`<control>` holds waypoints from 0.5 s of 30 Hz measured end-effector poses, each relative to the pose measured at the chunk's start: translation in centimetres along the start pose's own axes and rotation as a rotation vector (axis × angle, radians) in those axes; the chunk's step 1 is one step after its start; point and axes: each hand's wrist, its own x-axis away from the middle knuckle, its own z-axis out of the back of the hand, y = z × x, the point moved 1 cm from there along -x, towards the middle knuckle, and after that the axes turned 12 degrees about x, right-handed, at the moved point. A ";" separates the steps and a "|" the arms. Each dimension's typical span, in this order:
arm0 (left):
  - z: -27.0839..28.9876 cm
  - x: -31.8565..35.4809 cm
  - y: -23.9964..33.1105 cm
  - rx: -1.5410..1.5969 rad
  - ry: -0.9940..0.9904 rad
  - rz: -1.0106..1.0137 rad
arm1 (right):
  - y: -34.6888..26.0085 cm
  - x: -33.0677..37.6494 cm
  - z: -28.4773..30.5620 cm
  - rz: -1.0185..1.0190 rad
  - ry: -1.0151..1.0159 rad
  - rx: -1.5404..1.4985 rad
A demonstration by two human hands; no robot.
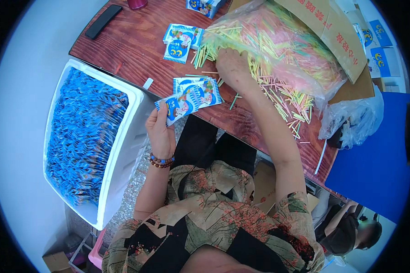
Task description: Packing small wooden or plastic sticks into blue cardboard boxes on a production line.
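My left hand (161,134) is closed at the table's front edge, thumb on top of a blue-and-white printed packet (180,108). Similar flat packets (209,92) lie overlapping against it on the table. My right hand (233,70) reaches into a heap of thin yellow, green and pink sticks (282,88). Its fingers curl down onto the sticks and are partly hidden, so how many they grip cannot be made out. A bunch of yellow-green sticks (204,53) lies just left of that hand. Beyond them are more blue-and-white packets (176,50).
A white foam box (136,98) packed with blue packets stands at the left. A clear bag of sticks (296,45) spills from a cardboard box (351,54) at the right. On the reddish wooden table (123,50) lies a black phone-like object (103,22). Another person (344,230) is at lower right.
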 end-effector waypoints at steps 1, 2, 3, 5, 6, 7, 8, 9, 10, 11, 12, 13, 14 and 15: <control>0.1 0.0 0.1 -0.003 -0.011 -0.006 | 0.5 0.3 0.2 0.018 -0.044 -0.039; 0.2 -0.1 0.2 -0.007 -0.022 -0.011 | 1.0 0.7 0.5 0.020 -0.044 -0.040; 0.2 -0.1 0.3 -0.008 -0.021 -0.011 | 1.6 1.1 0.7 0.010 -0.047 -0.141; 0.1 0.0 0.2 0.003 -0.012 -0.007 | 2.9 2.2 1.4 -0.010 -0.052 -0.238; -0.1 0.0 0.2 0.001 -0.014 -0.002 | 3.5 2.7 1.7 -0.035 -0.071 -0.359; -0.4 0.0 0.1 -0.007 -0.019 -0.009 | 4.3 3.2 1.9 -0.065 -0.086 -0.479; -0.9 0.0 0.0 -0.017 -0.024 -0.017 | 4.8 3.5 0.7 -0.102 0.036 -0.717; -1.3 0.0 -0.1 -0.021 -0.033 -0.008 | 5.7 3.8 0.3 -0.114 0.040 -0.716; -1.8 -0.1 -0.1 -0.020 -0.043 -0.008 | 6.2 4.1 0.9 -0.111 0.015 -0.870; -2.2 -0.2 -0.2 -0.019 -0.053 -0.008 | 6.6 4.3 1.2 -0.107 -0.009 -1.026; -2.4 -0.2 -0.4 -0.025 -0.060 -0.002 | 7.0 4.4 0.5 -0.135 -0.003 -1.087; -2.5 -0.3 -0.6 -0.033 -0.075 0.003 | 7.4 4.6 0.5 -0.141 0.003 -1.090; -2.7 -0.4 -0.8 -0.040 -0.091 0.007 | 7.8 4.8 0.6 -0.150 -0.084 -1.092; -3.0 -0.5 -1.0 -0.046 -0.096 0.009 | 8.1 5.0 0.6 -0.157 -0.170 -1.092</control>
